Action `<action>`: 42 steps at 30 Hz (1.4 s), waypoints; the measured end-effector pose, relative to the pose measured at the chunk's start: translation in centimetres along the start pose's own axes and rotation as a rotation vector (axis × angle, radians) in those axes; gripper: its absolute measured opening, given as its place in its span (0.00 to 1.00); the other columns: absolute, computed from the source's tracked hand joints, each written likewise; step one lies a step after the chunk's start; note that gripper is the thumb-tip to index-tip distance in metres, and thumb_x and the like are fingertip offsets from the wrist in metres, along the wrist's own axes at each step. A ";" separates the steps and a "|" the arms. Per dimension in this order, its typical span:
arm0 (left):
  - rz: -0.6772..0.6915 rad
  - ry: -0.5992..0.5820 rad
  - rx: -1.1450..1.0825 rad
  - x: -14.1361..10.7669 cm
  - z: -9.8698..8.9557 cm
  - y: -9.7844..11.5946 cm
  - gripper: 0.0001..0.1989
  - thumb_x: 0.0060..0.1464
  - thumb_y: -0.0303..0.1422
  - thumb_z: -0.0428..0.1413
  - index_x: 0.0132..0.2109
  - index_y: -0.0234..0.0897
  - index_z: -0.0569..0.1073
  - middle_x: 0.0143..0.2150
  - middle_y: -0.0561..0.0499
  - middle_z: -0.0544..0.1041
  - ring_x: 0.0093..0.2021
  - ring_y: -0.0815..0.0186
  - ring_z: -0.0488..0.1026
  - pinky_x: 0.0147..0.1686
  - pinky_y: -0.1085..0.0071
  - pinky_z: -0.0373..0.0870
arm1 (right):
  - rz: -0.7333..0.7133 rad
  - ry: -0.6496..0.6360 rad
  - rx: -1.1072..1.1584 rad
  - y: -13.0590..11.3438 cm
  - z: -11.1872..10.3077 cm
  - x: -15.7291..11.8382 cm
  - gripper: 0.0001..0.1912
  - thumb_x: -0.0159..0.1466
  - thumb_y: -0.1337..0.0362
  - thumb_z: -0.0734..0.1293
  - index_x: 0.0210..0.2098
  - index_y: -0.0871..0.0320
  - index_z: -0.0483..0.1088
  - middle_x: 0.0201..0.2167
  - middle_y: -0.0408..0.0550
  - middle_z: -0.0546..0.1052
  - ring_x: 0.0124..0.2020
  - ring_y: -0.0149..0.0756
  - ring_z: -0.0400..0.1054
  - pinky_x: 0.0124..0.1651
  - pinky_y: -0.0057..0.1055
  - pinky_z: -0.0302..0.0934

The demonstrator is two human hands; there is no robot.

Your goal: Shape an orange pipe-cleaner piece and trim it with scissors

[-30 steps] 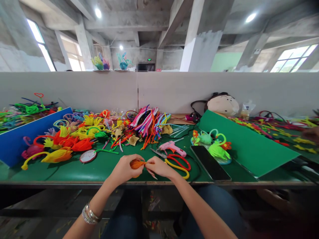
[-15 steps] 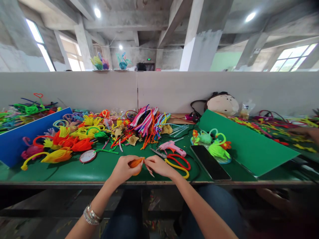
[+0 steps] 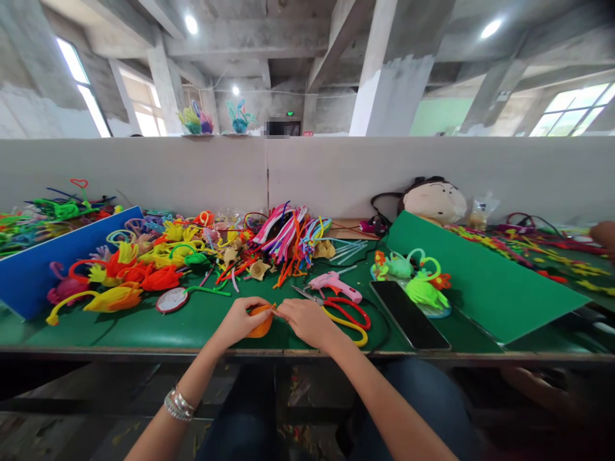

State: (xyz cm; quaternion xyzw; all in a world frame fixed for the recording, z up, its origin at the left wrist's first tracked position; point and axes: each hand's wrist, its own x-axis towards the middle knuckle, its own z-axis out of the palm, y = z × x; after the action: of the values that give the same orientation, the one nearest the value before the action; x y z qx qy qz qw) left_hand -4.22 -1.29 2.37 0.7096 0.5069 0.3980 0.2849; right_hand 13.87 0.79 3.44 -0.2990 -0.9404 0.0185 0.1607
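Observation:
Near the table's front edge, my left hand is closed round an orange bundle of pipe cleaners, bent into a rounded shape. The fingers of my right hand pinch together at the bundle's right-hand tip; what exactly lies between them is too small to see. Just right of that hand lie scissors with red and yellow handles, blades apart. A pink glue gun rests behind them. To the left, a round white disc with a red rim lies by a green pipe cleaner.
Finished pipe-cleaner swans pile up by a blue board on the left. Loose pipe cleaners are heaped at the back. On the right are a phone, green swans and a green board. Another person's hand shows far right.
The orange bundle has turned in my left hand, showing more of its rounded side. My right hand's fingers have curled in closer at its tip. The view has shifted slightly.

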 end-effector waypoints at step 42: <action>0.055 0.127 0.156 -1.2 1.1 2.5 0.11 0.44 0.34 0.53 0.37 0.36 0.71 0.29 0.52 0.76 0.28 0.69 0.72 0.31 0.77 0.65 | 0.274 -0.070 0.578 -0.1 0.0 0.3 0.20 0.61 0.62 0.52 0.14 0.59 0.52 0.11 0.38 0.59 0.17 0.24 0.52 0.22 0.24 0.43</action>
State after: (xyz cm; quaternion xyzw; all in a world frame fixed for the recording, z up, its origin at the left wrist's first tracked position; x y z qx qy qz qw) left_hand -2.22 -3.20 3.49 0.7164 0.5338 0.4093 0.1852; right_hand 13.53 0.87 3.50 -0.3640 -0.8521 0.3168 0.2024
